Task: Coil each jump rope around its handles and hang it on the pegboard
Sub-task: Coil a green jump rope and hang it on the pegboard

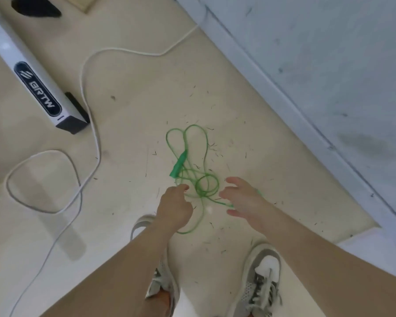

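Note:
A green jump rope (198, 154) lies in loose tangled loops on the beige floor. One green handle (179, 164) points up and to the left among the loops. My left hand (175, 208) hangs just left of the coils with its fingers curled, and the frame does not show whether it pinches the cord. My right hand (242, 197) hovers over the rope's right side with fingers spread and relaxed. A bit of green shows behind the right hand; the second handle is hidden or not clear. No pegboard is in view.
A white cable (87, 97) snakes across the floor on the left. A white bar with a black logo and black foot (39, 88) lies at upper left. A grey-white wall (329, 65) runs along the right. My two shoes (261, 282) stand below the rope.

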Demonstrator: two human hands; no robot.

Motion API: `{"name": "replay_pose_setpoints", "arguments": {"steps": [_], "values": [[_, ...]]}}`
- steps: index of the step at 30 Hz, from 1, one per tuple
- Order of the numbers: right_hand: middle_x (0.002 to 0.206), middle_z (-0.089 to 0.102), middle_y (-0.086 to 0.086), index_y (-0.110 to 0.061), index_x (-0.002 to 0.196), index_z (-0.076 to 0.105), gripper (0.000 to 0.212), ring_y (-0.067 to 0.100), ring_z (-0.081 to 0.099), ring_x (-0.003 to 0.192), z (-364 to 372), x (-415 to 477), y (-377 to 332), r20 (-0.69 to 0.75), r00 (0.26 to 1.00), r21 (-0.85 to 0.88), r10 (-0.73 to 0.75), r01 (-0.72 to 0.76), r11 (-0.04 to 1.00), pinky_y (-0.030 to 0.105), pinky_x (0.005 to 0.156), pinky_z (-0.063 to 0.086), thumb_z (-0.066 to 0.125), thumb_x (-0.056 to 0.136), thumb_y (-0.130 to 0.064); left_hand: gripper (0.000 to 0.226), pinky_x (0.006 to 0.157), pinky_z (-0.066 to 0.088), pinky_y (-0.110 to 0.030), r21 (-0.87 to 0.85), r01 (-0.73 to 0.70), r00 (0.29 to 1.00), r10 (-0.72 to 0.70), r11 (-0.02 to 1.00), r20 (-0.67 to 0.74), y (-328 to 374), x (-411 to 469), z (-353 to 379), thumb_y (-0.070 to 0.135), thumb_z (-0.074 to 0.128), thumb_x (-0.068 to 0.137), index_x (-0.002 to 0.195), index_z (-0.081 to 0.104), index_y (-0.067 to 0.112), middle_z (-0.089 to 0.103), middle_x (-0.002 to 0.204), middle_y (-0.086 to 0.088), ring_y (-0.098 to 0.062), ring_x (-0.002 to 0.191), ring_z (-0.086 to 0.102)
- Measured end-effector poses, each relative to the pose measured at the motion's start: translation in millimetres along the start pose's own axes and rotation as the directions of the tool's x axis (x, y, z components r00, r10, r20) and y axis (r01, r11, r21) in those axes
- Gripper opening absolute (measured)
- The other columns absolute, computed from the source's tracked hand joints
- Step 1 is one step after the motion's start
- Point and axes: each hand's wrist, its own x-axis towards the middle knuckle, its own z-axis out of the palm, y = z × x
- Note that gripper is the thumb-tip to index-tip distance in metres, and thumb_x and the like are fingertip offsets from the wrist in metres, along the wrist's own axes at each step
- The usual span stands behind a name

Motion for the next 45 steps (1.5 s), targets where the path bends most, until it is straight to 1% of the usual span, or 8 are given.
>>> {"name": "replay_pose_setpoints", "arguments": {"steps": [5,8,11,15,26,35,39,45], "values": [[0.134,0.052,0.002,-0.019,0.136,0.043,0.044,0.012,0.051,0.096,32,76,34,-0.021,0.999,-0.005,-0.041,0.041,0.999,0.015,0.075,0.045,0.055,0.096,-0.007,0.067,0.106,0.03,-0.03,0.028,-0.11,0.994,0.109,0.993,0.03,-26,56,50,0.004,0.05,0.087,0.149,0.025,0.016,0.033,0.149,-0.01,-0.025,0.134,0.034],[0.136,0.052,0.003,-0.018,0.144,0.037,0.056,0.016,0.053,0.111,53,97,45,0.008,1.0,0.134,0.002,-0.003,0.991,0.026,0.096,0.045,0.057,0.093,-0.01,0.059,0.101,0.042,-0.03,-0.298,-0.029,0.995,0.057,0.954,0.084,-17,66,67,0.002,0.048,0.086,0.141,0.038,0.023,0.046,0.141,-0.008,-0.023,0.124,0.049],[0.106,0.065,0.008,-0.015,0.128,0.057,0.037,0.02,0.059,0.086,56,97,48,0.042,0.996,0.198,0.075,-0.082,0.977,0.033,0.075,0.05,0.056,0.091,-0.01,0.043,0.063,0.047,-0.024,-0.559,0.167,0.969,-0.031,0.812,0.245,-4,55,66,-0.004,0.045,0.081,0.113,0.054,0.025,0.068,0.101,-0.006,-0.017,0.085,0.063],[0.093,0.065,0.012,-0.006,0.1,0.069,0.016,0.023,0.061,0.081,30,59,24,0.142,0.99,0.319,-0.018,-0.029,0.947,0.033,0.063,0.054,0.056,0.092,-0.003,0.025,0.047,0.029,-0.021,-0.686,0.155,0.982,-0.038,0.711,0.183,8,31,35,-0.001,0.062,0.072,0.086,0.052,0.016,0.064,0.075,-0.005,-0.012,0.052,0.052],[0.073,0.057,0.0,-0.018,0.072,0.049,0.024,0.017,0.066,0.082,-71,-175,-99,0.068,0.786,0.486,-0.615,0.512,0.708,0.035,0.073,0.037,0.049,0.096,-0.02,0.027,0.067,0.033,-0.029,-0.518,-0.249,0.948,0.315,0.818,0.041,112,-143,-71,0.034,0.065,0.087,0.112,0.055,0.029,0.074,0.098,0.006,-0.014,0.075,0.048],[0.057,0.049,-0.001,-0.011,0.084,0.063,0.026,0.013,0.056,0.053,-80,-284,-95,-0.178,0.508,-0.006,-0.843,0.856,0.517,0.032,0.065,0.046,0.047,0.101,-0.021,0.051,0.063,0.045,-0.018,-0.268,-0.383,0.922,0.382,0.884,-0.057,138,-230,-89,0.004,0.054,0.082,0.119,0.056,0.039,0.073,0.093,0.005,-0.005,0.074,0.059],[0.057,0.05,-0.002,-0.012,0.084,0.065,0.026,0.013,0.052,0.05,-91,-259,-81,-0.195,0.555,-0.022,-0.808,0.822,0.57,0.022,0.052,0.044,0.047,0.1,-0.018,0.032,0.068,0.05,-0.024,0.097,-0.379,0.869,0.39,0.92,-0.304,138,-222,-97,0.017,0.058,0.077,0.098,0.06,0.042,0.064,0.079,0.014,-0.004,0.075,0.06],[0.057,0.044,-0.002,-0.008,0.085,0.067,0.029,0.011,0.032,0.04,-109,-247,-86,-0.039,0.618,0.054,-0.785,0.786,0.616,0.02,0.043,0.025,0.047,0.102,-0.02,0.039,0.084,0.053,-0.033,0.13,-0.296,0.936,0.315,0.946,-0.159,154,-208,-112,0.01,0.048,0.081,0.109,0.059,0.036,0.069,0.093,0.013,-0.011,0.088,0.065]]}}
